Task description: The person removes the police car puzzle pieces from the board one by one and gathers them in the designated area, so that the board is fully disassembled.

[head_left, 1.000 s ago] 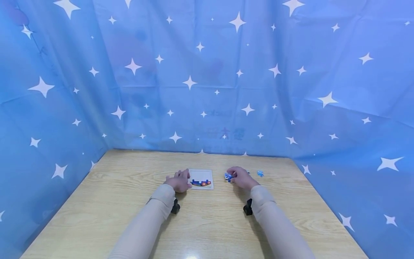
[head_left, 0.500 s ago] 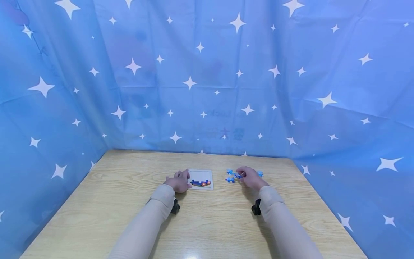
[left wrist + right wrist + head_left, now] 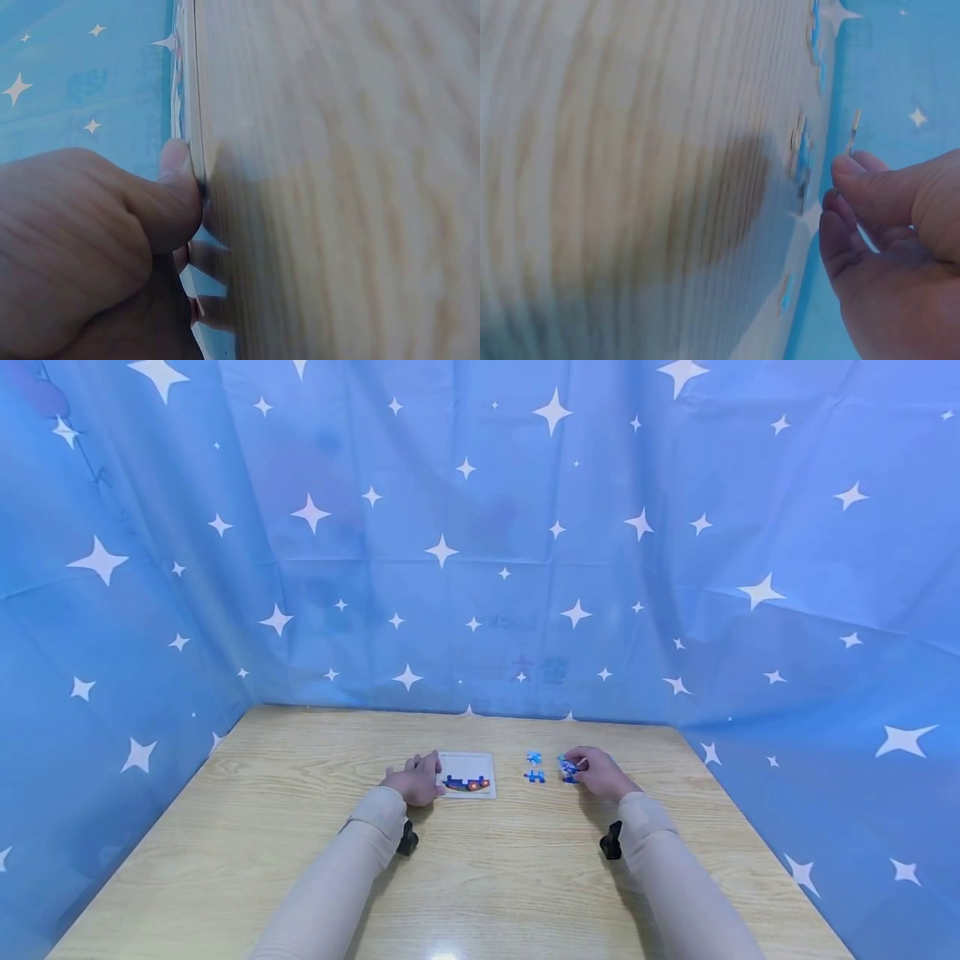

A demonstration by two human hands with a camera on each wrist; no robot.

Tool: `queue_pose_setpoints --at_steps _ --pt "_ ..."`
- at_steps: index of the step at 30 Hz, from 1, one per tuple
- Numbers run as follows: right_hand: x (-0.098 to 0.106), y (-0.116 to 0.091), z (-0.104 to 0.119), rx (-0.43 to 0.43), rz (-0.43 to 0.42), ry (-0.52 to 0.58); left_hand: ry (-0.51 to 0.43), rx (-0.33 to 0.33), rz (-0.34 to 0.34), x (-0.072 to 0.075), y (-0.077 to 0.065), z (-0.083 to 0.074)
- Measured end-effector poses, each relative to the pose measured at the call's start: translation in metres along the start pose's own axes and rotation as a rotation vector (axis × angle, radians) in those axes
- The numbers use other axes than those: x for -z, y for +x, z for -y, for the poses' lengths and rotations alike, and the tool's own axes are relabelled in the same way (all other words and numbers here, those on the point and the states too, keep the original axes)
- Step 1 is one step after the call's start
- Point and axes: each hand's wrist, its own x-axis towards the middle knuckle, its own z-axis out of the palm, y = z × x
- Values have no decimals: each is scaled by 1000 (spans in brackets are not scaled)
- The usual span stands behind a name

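My left hand [image 3: 416, 779] rests at the left edge of a white square puzzle tray [image 3: 453, 762]. Assembled along the tray's lower part are dark blue and orange puzzle pieces [image 3: 467, 785]. In the left wrist view the thumb [image 3: 176, 199] touches the tray's side. To the right, my right hand [image 3: 600, 772] pinches a small puzzle piece [image 3: 853, 131] between thumb and fingertips, raised off the table. Blue pieces [image 3: 568, 768] show at its fingertips in the head view; which one is held cannot be told there.
Two loose blue pieces, one farther back [image 3: 533, 757] and one nearer [image 3: 535, 777], lie between the tray and my right hand. The wooden table [image 3: 495, 877] ends at a blue star-patterned curtain [image 3: 480, 635]. In the right wrist view another piece [image 3: 786, 295] lies apart.
My right hand has moved rightward along the table, uncovering two blue pieces that it hid before. The loose piece at far right is now hidden from the head view. My left hand and the tray stay put.
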Motion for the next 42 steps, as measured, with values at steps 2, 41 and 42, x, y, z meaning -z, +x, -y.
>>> queue_pose_setpoints --at_steps 2,41,42 --pt "1 -1 -3 -1 -6 -5 -3 1 -4 0 -1 0" --pt "25 -20 -39 -14 -31 -93 -7 -12 11 1 -2 2" --pt "25 -20 -39 -13 -30 -96 -8 -13 10 1 -1 2"
